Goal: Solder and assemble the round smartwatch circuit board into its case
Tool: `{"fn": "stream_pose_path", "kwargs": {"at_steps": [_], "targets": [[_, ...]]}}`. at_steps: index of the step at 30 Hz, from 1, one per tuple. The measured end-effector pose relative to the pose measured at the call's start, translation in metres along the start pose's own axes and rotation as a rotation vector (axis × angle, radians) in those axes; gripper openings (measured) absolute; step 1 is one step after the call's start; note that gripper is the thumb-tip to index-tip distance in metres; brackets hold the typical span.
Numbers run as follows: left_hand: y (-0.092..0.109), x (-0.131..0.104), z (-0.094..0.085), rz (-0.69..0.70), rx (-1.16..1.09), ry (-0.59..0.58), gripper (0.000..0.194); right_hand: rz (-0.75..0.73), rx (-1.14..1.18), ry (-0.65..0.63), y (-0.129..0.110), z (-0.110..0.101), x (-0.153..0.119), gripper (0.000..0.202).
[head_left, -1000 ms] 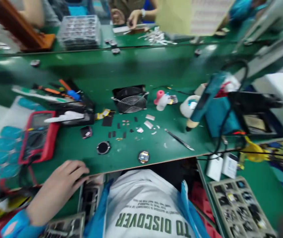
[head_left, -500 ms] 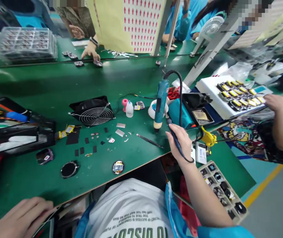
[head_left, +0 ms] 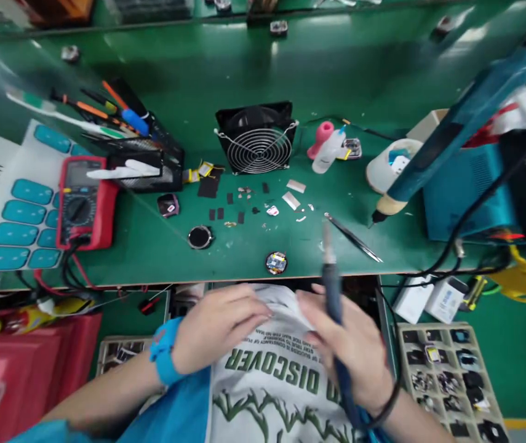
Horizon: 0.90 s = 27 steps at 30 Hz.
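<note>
My right hand (head_left: 352,344) is closed around the dark blue handle of a soldering iron (head_left: 333,289), its metal tip pointing up toward the bench edge. My left hand (head_left: 223,323), a blue band on its wrist, lies against my white shirt (head_left: 285,363), fingers loosely stretched and thumb hidden. Beyond them on the green bench (head_left: 244,264) rests a round watch module with exposed circuitry (head_left: 276,263). Tweezers (head_left: 354,237) lie to its right. A round black watch face (head_left: 200,237) and small dark pads (head_left: 216,214) lie to the left.
A fan with a wire guard (head_left: 259,144) stands at the back. A blue electric screwdriver (head_left: 456,129) hangs at the right beside a white tub (head_left: 378,175). At the left are a red multimeter (head_left: 82,203) and a tool holder (head_left: 170,163). A compartment tray (head_left: 442,326) lies lower right.
The view has turned left and down. My left hand has come from the bench's left edge to my shirt. My right hand has drawn back from the bench to my body, still holding the soldering iron.
</note>
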<state>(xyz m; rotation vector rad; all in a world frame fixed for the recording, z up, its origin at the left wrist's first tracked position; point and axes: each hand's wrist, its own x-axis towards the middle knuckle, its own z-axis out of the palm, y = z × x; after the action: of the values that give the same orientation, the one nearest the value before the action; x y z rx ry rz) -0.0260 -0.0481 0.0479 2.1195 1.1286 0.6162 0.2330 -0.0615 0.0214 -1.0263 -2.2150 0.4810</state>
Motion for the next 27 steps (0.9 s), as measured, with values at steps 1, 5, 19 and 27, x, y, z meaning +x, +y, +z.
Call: {"fn": "stream_pose_path", "kwargs": {"at_steps": [1,5,19,27], "targets": [[0.005,0.004,0.007,0.007,-0.067,0.035,0.019,-0.035,0.070,-0.011,-0.009,0.008,0.006,0.030],[0.002,0.001,0.002,-0.034,-0.097,0.152,0.013,0.033,0.087,-0.071,-0.012,0.009,0.014,0.017],[-0.004,0.001,0.014,-0.035,-0.122,0.102,0.013,0.031,0.112,-0.139,0.000,0.011,0.022,0.016],[-0.016,0.013,0.022,-0.177,-0.528,0.142,0.007,0.083,0.209,-0.152,0.008,-0.002,0.017,0.022]]}}
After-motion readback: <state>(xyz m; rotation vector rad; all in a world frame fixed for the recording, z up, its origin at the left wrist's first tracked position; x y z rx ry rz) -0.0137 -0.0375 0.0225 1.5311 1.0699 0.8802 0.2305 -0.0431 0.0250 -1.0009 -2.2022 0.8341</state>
